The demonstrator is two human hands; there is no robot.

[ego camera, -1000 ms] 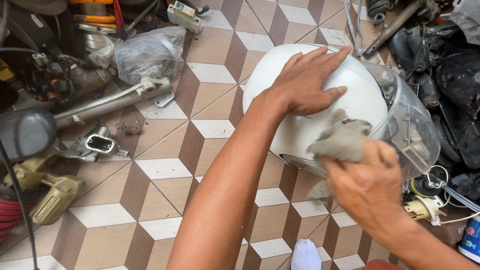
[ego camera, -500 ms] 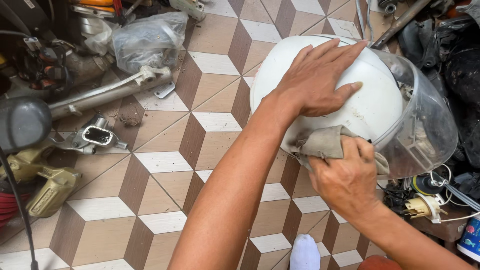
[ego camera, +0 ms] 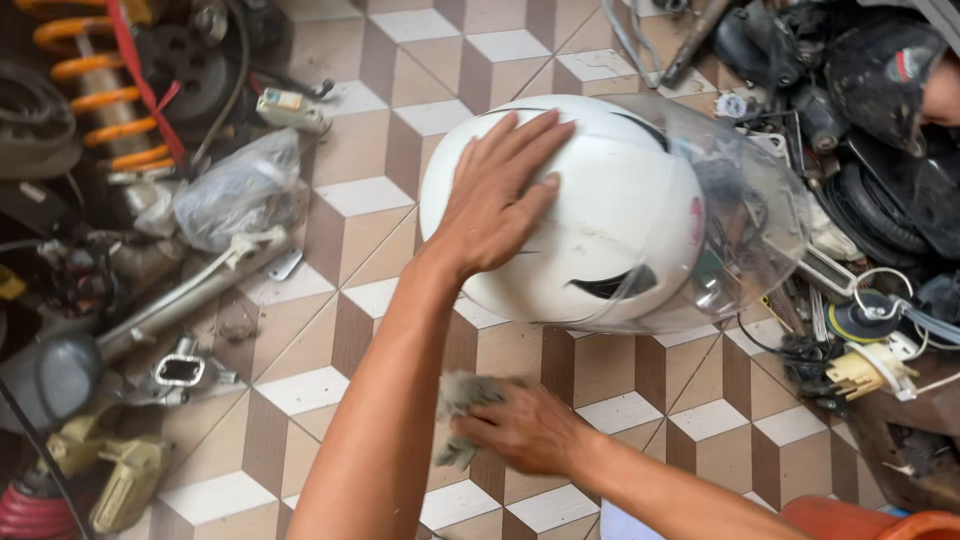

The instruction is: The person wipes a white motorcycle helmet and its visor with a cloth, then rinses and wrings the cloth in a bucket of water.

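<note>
So the white glossy helmet with a clear visor [ego camera: 600, 215] sits on the tiled floor [ego camera: 380, 130], left hand [ego camera: 495, 200] flat on top. Right hand [ego camera: 525, 430] clutches a grey rag [ego camera: 460, 400] just below it, apart.

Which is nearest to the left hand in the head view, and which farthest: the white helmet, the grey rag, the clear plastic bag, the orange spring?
1. white helmet, under the left hand.
2. grey rag, below, in the right hand.
3. clear plastic bag, to the left.
4. orange spring, top left corner.
</note>
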